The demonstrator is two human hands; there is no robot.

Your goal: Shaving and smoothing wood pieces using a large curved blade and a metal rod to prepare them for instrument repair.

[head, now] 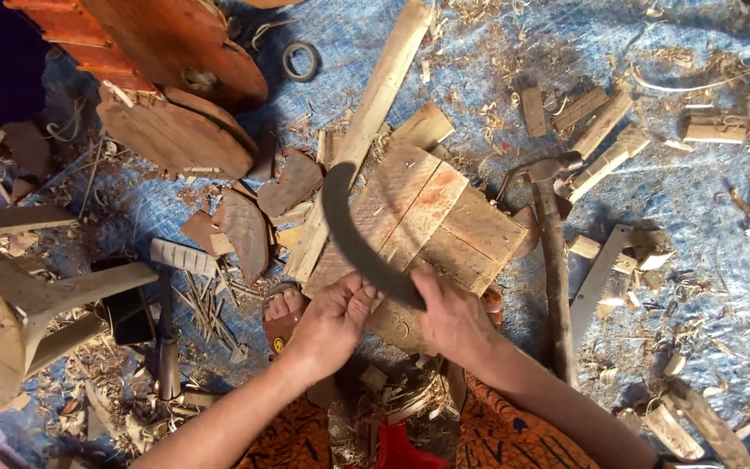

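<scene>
A dark curved blade (pixel 346 221), shaped like a sickle, lies across a block of joined wooden planks (pixel 427 221). My right hand (pixel 451 317) is closed around its lower end. My left hand (pixel 333 320) pinches the blade just left of that grip, fingers curled on its edge. A sandalled foot (pixel 284 313) shows beside my left hand, under the planks' near corner.
A hammer (pixel 553 234) with a long wooden handle lies right of the planks. A saw blade (pixel 596 282), wood offcuts (pixel 601 122) and shavings cover the blue tarp (pixel 705 208). Round wooden discs (pixel 175 130) sit at top left, a pale stool (pixel 10 295) at left.
</scene>
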